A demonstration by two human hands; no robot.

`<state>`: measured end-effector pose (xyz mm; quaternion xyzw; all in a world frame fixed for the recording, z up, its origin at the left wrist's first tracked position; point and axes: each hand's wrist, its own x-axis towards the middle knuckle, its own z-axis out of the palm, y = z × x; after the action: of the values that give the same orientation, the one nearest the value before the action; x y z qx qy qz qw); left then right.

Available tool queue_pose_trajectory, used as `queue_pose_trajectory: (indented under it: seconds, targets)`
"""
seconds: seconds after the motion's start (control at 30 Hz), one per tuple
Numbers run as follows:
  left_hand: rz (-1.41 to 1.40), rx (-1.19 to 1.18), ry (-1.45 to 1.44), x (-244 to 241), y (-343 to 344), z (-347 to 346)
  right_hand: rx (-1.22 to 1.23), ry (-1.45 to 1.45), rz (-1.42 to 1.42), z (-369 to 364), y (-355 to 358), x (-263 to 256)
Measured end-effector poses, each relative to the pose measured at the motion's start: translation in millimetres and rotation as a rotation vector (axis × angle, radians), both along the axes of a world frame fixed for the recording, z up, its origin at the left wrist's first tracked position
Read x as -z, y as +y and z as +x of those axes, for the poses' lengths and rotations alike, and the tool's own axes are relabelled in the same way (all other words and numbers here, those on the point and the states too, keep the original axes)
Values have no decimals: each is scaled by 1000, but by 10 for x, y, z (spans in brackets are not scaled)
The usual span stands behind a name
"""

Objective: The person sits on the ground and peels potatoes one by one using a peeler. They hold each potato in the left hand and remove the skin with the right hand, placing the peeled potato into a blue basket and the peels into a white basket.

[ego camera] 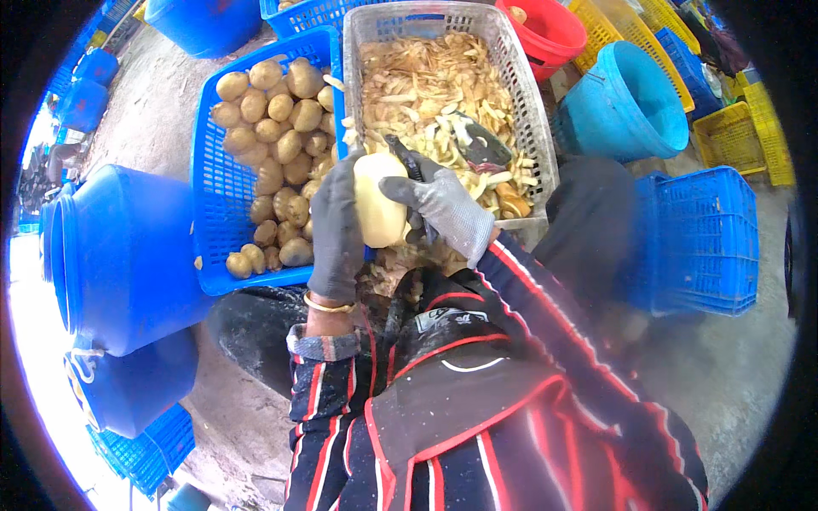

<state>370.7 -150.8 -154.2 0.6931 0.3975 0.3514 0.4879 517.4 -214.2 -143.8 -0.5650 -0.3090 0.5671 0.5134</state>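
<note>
My left hand (337, 233), in a dark grey glove, is closed around a large pale peeled potato (378, 201). My right hand (450, 207), in a lighter grey glove with dark fingertips, grips a black-handled peeler (402, 153). Its thumb rests against the potato's right side, and the peeler's blade is hidden from me. Both hands are above the near end of a whitish plastic crate (546, 137), which is heaped with potato peelings (425, 76). To the left, a blue plastic crate (214, 137) holds many unpeeled potatoes (287, 147).
A dark object (482, 144) lies among the peelings. Blue drums (137, 255) flank the left. A red bucket (562, 32), a light-blue bucket (597, 108) and yellow crates (728, 137) stand at upper right. Stacked blue crates (703, 243) sit beyond my right knee (585, 223).
</note>
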Motion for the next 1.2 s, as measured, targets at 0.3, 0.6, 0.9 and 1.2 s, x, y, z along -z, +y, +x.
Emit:
queue_pose_trajectory:
  seconds: [0.3, 0.6, 0.9, 1.2]
  targets:
    - [170, 61, -552, 81, -314, 304, 330, 728, 139, -23, 78, -64]
    - [-287, -245, -766, -290, -21, -34, 62, 103, 11, -314, 41, -342]
    - [-663, -67, -1263, -87, 96, -225, -40, 179, -19, -592, 134, -500]
    - [-662, -296, -1301, 126, 222, -472, -14, -97, 14, -793, 80, -422]
